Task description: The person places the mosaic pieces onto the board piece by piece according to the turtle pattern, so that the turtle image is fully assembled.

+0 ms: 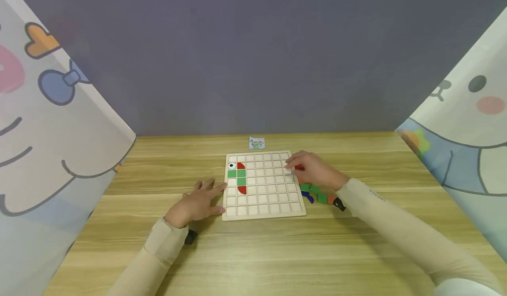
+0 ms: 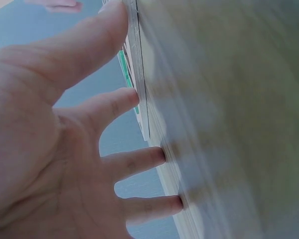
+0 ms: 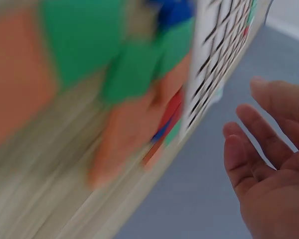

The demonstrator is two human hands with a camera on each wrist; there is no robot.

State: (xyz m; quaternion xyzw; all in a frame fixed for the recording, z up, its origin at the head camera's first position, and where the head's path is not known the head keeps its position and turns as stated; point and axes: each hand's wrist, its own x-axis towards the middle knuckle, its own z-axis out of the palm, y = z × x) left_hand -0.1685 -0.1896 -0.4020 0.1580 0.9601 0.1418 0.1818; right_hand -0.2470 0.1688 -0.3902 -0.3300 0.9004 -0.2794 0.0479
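Observation:
A wooden grid board lies on the table. Toward its left side sit a white eye piece, several green squares, and a red rounded piece below them, with another red one above. My left hand spreads its fingers at the board's left edge, thumb and index fingertip right against the rim. Over the board's right edge hovers my right hand, fingers loosely bent and thumb apart from them; in the right wrist view nothing shows between the fingers.
Loose pieces lie along the board's right side, including green squares, a blue curved piece and orange ones. A small picture card lies behind the board. A grey wall rises behind the table, with cartoon-print panels on both sides.

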